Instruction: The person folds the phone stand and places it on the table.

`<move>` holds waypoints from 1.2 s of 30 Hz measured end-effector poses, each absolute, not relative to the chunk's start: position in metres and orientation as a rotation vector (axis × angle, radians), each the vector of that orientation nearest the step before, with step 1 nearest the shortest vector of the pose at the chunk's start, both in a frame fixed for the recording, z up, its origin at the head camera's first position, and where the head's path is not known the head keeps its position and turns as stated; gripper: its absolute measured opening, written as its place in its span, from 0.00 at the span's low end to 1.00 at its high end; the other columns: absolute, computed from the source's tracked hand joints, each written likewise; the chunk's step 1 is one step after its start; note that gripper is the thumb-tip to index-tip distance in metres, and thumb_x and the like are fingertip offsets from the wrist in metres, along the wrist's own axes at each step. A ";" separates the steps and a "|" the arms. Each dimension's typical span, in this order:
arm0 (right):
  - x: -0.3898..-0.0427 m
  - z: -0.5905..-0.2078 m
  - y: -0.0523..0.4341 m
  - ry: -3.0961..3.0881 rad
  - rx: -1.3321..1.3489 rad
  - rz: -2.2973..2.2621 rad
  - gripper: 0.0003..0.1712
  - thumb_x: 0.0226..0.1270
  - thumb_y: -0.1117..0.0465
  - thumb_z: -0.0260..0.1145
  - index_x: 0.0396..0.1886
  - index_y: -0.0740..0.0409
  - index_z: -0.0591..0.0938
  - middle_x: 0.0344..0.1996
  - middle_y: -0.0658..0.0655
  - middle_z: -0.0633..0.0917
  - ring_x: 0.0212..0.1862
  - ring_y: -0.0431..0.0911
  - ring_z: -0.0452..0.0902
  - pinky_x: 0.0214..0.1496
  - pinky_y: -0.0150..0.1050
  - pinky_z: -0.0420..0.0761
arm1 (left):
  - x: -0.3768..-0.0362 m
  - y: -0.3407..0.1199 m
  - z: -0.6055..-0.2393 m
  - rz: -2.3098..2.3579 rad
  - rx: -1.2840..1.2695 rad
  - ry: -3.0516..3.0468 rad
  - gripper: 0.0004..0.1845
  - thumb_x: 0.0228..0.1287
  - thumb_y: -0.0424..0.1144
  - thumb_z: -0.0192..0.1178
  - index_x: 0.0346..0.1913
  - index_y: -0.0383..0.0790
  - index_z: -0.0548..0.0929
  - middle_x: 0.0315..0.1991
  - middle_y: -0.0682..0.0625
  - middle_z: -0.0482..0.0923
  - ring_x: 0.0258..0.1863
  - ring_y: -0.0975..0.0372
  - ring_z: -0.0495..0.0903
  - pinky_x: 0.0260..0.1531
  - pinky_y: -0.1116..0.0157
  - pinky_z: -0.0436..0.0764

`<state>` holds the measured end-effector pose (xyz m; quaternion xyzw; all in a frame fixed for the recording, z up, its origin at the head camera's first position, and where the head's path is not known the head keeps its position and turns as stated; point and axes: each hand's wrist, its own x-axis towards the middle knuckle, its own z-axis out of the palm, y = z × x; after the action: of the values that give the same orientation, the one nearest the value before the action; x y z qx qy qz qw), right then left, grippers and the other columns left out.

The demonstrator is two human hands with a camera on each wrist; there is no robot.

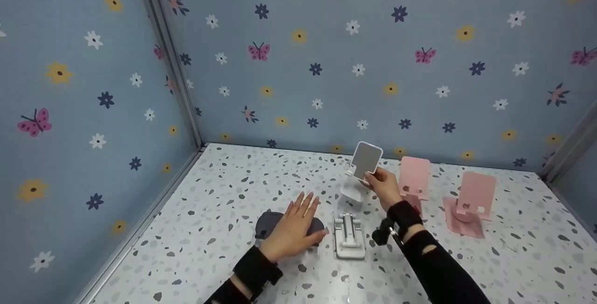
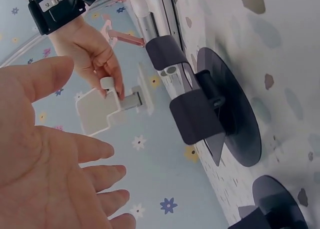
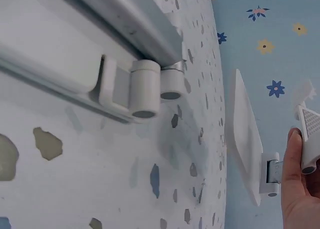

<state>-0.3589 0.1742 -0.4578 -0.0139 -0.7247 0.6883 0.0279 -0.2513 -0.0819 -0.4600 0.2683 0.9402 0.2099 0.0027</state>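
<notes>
My left hand (image 1: 298,217) is open, fingers straight, over a dark grey folded phone stand (image 1: 265,224); the left wrist view shows the open palm (image 2: 55,159) held apart from that dark stand (image 2: 210,106). My right hand (image 1: 374,182) pinches the lower edge of a white phone stand's upright plate (image 1: 366,158), whose base (image 1: 352,193) sits on the table. In the left wrist view the right hand (image 2: 97,56) grips the white stand (image 2: 97,109) near its hinge. The right wrist view shows the fingers (image 3: 296,189) beside the white base (image 3: 245,139).
A second white stand (image 1: 349,236) lies folded flat between my hands, filling the right wrist view as the folded stand (image 3: 100,64). Two pink stands (image 1: 414,177) (image 1: 473,196) stand upright at the right. Flowered blue walls (image 1: 326,61) enclose the speckled table (image 1: 224,187).
</notes>
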 end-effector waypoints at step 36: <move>-0.276 -0.412 0.166 -2.460 0.694 1.951 0.27 0.68 0.64 0.65 0.63 0.71 0.71 0.54 0.67 0.82 0.51 0.44 0.81 0.54 0.36 0.81 | -0.259 -0.052 -0.467 2.127 0.363 1.607 0.25 0.71 0.27 0.51 0.69 0.22 0.62 0.60 0.30 0.76 0.57 0.47 0.82 0.56 0.62 0.82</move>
<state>-0.2764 0.1661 -0.4123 0.2156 -0.7646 0.6063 -0.0370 -0.2593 -0.0519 -0.4674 0.1316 0.5823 0.7704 0.2237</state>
